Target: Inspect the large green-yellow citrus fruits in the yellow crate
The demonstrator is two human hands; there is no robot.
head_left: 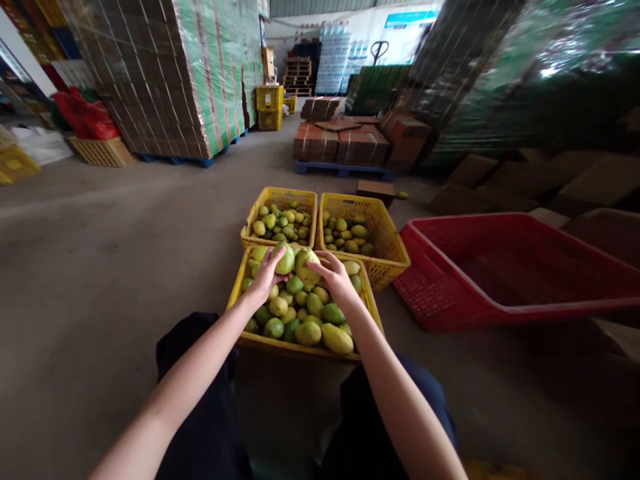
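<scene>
A yellow crate [238, 291] full of green-yellow fruits stands on the floor between my knees. My left hand [264, 275] is closed round a green fruit [285, 259] held above the pile. Beside it, my right hand [336, 277] grips a paler yellow-green fruit [305, 265]. The two fruits nearly touch over the crate's far end. Several more fruits [306, 320] lie loose in the crate below my wrists.
Two more yellow crates [280, 197] [385, 240] with smaller fruits stand just beyond. An empty red crate [500, 273] lies tilted at the right. Wrapped pallet stacks [165, 73], flat cartons on a blue pallet [345, 143] and cardboard boxes [575, 180] ring the concrete floor.
</scene>
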